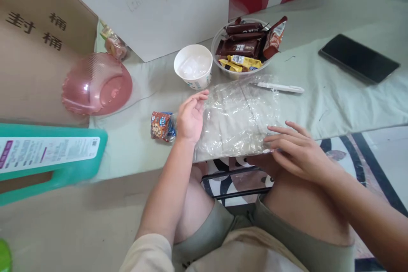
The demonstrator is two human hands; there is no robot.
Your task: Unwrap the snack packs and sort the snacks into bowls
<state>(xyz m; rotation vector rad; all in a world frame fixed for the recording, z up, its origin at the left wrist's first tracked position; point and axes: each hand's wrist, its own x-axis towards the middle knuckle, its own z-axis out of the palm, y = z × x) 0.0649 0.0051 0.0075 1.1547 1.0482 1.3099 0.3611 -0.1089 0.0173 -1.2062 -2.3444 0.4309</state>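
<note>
A clear plastic bag (239,119) lies flat on the pale green cloth (334,93), reaching the table's front edge. My left hand (190,115) rests at the bag's left edge, fingers loosely spread and slightly curled, holding nothing. My right hand (295,151) lies flat on the bag's lower right corner with fingers stretched out. A small cookie packet (162,126) sits just left of my left hand. A white pen (280,88) lies at the bag's upper right edge.
Behind the bag stand a white paper cup (193,66) and a clear bowl of wrapped snacks (244,46). A pink plastic bowl (97,85) leans at left. A black phone (358,57) lies at right. Cardboard boxes (38,38) line the back; a teal stool (51,157) is at left.
</note>
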